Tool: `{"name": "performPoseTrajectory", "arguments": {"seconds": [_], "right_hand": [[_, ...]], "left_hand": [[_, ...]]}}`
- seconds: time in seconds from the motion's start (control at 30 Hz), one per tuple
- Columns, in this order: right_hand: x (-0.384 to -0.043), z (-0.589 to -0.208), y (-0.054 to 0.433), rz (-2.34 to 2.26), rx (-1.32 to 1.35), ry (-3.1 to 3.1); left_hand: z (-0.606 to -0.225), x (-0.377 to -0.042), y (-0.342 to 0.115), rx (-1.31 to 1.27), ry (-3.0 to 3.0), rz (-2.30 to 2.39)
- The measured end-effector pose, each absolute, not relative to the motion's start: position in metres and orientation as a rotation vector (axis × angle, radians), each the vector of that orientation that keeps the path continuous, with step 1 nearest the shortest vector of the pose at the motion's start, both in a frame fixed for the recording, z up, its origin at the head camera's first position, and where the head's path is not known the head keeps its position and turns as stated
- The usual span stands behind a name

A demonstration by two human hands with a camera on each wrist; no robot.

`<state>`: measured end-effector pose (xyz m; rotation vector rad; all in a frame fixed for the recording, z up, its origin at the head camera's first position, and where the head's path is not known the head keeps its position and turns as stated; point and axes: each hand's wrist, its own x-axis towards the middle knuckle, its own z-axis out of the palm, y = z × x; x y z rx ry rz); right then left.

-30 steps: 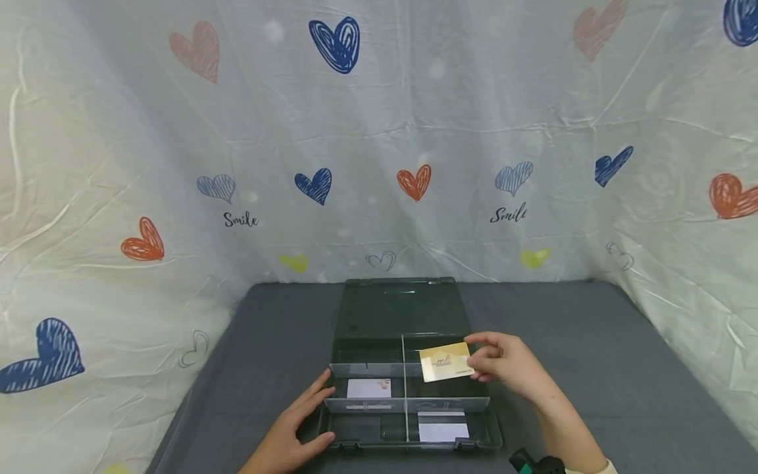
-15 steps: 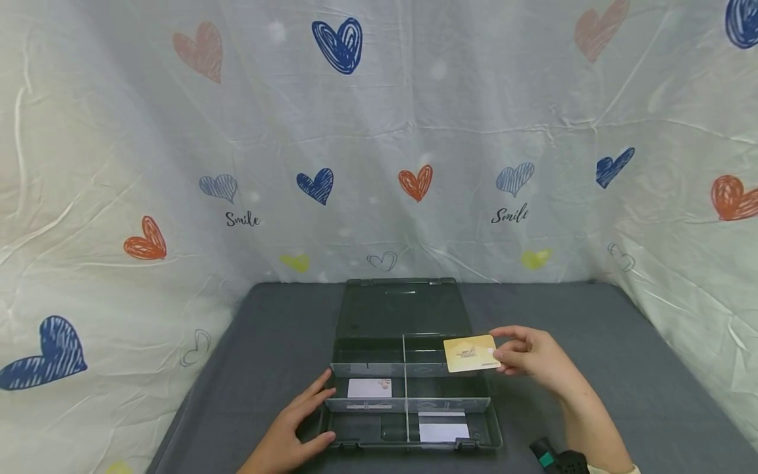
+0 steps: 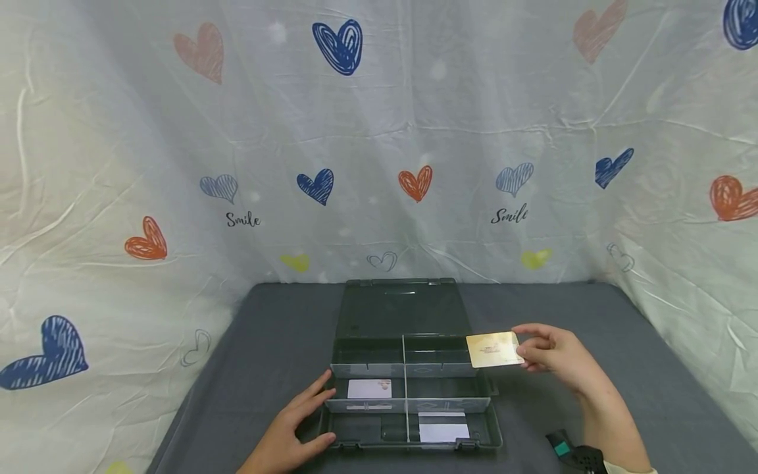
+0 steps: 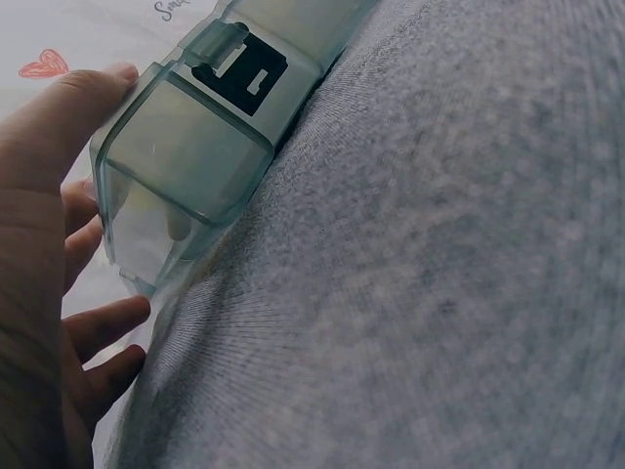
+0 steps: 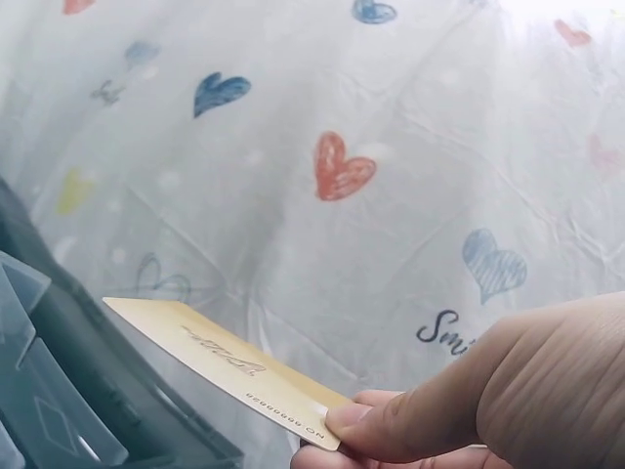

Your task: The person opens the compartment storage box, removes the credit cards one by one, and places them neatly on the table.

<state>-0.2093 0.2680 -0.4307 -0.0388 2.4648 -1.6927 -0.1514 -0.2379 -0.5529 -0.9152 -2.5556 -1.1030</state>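
A yellow-gold card with printed lettering is pinched by its right edge between the thumb and fingers of my right hand. It overlaps the back right corner of a dark green translucent compartment box, whose lid lies back. At the box's left side my left hand rests with fingers spread, its fingertips at the wall. The left wrist view shows the thumb on the box's rim. One white card lies in the middle left compartment, another in the front right one.
Clear dividers split the box into several compartments. The box stands on a grey cloth-covered table, with a white heart-printed curtain behind and at the sides. A dark wrist strap is on the right wrist.
My right hand has carried the yellow card to the right and slightly back, from over the right compartments to the box's right edge. The left hand and box have stayed put.
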Motion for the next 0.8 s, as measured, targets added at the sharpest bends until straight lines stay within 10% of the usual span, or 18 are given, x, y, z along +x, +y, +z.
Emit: {"name": "performPoseTrajectory", "arguments": {"seconds": [0.8], "right_hand": [[-0.220,-0.452,0.313,-1.577,0.155,2.502]], "left_hand": [[-0.553,-0.151,-0.238,-0.931,-2.530,-1.112]]}}
